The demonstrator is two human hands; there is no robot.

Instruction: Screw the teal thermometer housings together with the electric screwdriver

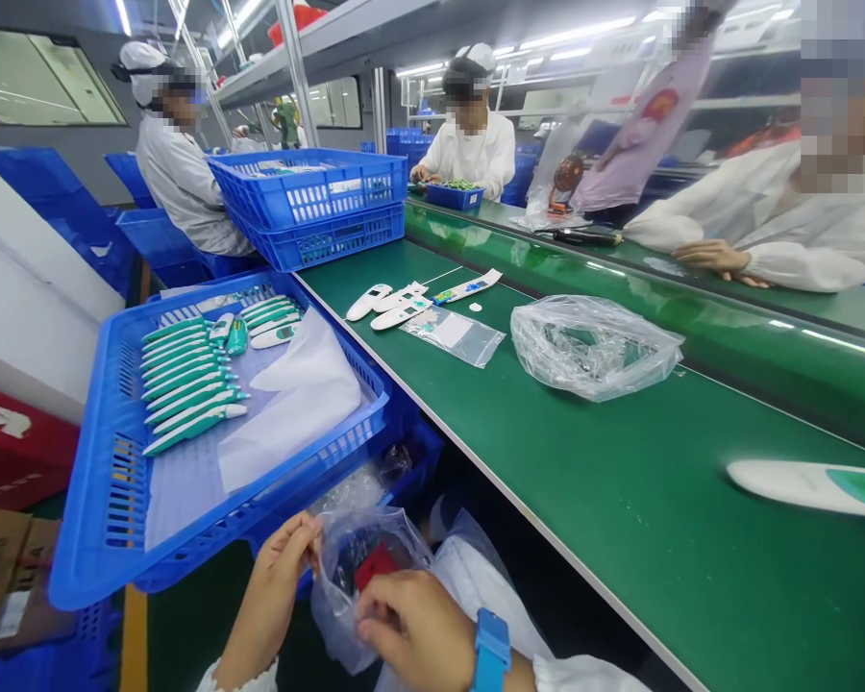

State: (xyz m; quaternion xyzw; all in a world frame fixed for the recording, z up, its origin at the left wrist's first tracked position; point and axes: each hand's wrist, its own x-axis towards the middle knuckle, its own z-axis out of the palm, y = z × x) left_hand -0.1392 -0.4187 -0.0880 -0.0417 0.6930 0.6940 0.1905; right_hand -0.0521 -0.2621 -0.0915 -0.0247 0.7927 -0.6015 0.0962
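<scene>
My left hand (278,581) pinches the rim of a clear plastic bag (338,605), held in front of me below the table edge. At the bag's mouth is my right hand (418,620), with curled fingers and a blue band on the wrist. What its fingertips grip is hidden. Just beyond the knuckles, a red piece (376,565) shows in the bag opening. Left of the bag stands a blue crate (79,500) with a row of green-and-white handheld devices, apparently thermometers (191,384), and a white sheet (295,404).
The green table (583,500) carries white casings (402,312), a small zip bag (454,332), a crumpled clear bag (595,346) and a white casing with a green window (814,485). Stacked blue crates (317,226) stand behind. Co-workers in white sit around; one's hand (713,258) rests opposite.
</scene>
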